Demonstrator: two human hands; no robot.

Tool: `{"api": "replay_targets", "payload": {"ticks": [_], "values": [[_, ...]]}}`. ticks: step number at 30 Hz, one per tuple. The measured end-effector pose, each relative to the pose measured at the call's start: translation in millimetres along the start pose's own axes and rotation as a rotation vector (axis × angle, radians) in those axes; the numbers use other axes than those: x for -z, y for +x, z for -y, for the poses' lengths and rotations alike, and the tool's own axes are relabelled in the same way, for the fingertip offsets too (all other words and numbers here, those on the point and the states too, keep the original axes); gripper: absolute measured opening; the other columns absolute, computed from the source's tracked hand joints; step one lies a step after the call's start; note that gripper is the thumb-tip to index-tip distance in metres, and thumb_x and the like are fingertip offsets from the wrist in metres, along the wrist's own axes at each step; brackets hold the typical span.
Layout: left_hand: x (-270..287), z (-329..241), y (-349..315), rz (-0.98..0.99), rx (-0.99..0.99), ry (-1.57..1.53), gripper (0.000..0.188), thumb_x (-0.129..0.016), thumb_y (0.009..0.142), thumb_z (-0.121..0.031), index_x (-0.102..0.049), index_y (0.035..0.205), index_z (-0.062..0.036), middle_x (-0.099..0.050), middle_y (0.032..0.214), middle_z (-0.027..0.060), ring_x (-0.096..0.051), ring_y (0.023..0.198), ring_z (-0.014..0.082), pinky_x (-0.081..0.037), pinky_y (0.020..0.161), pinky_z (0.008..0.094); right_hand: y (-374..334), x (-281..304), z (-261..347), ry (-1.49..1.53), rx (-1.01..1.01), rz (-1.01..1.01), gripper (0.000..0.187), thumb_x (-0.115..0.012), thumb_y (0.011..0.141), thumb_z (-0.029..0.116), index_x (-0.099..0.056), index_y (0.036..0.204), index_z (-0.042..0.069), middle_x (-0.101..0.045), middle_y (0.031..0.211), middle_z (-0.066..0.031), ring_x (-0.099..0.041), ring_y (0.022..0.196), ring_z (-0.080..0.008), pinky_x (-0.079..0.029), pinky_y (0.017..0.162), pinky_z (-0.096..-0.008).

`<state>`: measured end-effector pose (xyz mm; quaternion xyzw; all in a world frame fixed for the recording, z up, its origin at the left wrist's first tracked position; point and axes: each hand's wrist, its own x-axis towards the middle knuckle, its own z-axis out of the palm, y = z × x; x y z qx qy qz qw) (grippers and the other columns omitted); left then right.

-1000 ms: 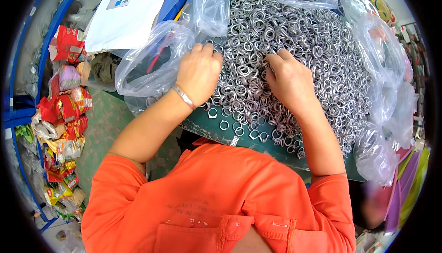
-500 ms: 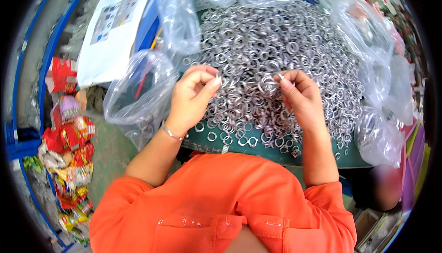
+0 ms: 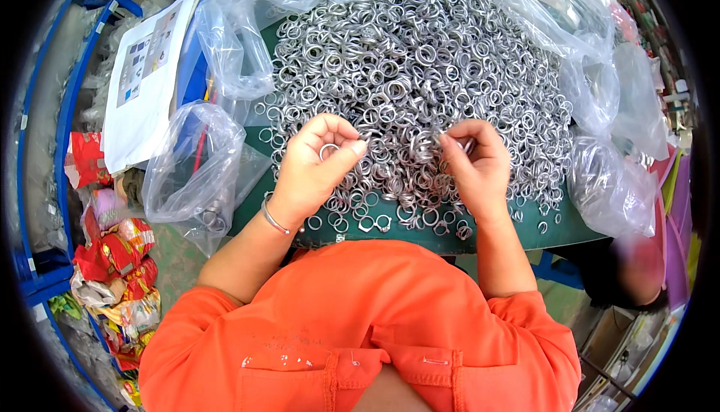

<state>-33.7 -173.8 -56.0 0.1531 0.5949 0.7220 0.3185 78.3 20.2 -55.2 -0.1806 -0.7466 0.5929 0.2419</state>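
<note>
A wide heap of silver metal rings [image 3: 397,59] covers much of the green table. Over its near left part is my left hand [image 3: 311,168], thumb and fingertips pinched together, with one metal ring [image 3: 328,151] showing within the curled fingers. Level with it on the right, my right hand [image 3: 477,168] is also closed in a pinch. The edge of another metal ring [image 3: 470,145] shows between its fingers. Whatever lies right at either set of fingertips is too small to make out. Several loose rings [image 3: 375,223] lie below the hands by the table's near edge.
An open clear plastic bag [image 3: 191,164] stands left of the heap, beside a white printed sheet [image 3: 142,89]. More clear bags [image 3: 607,179] line the right side. Blue shelving [image 3: 64,157] and colourful packets [image 3: 120,254] are at far left. A blurred dark shape [image 3: 611,269] is at lower right.
The view has shifted, so the heap and table appear further left. Both hands remain pinched over the heap; the ring in the left hand's curled fingers now shows clearly.
</note>
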Motion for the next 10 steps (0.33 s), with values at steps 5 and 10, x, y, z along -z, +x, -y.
{"api": "replay_targets", "payload": {"ticks": [5,10], "values": [[1,10,6,-0.047,-0.336,0.512,0.013,-0.064,0.08,-0.002,-0.059,0.092,-0.0033,-0.055,0.084,-0.0002,-0.051,0.068,0.0043,-0.041,0.057,0.0176,1,20,8,-0.266,0.51,0.11,0.016,-0.064,0.072,-0.011,-0.055,0.077,0.001,-0.06,0.078,-0.0084,-0.06,0.069,-0.0179,-0.048,0.056,-0.0259],[-2,5,18,-0.039,-0.562,1.05,0.016,-0.068,0.078,-0.007,-0.062,0.092,-0.0028,-0.059,0.093,0.0069,-0.059,0.082,0.0222,-0.048,0.071,0.0319,-5,20,12,-0.462,0.747,0.041,0.02,-0.065,0.064,-0.007,-0.059,0.077,0.007,-0.064,0.091,-0.0088,-0.061,0.074,-0.0305,-0.051,0.063,-0.0353]]}}
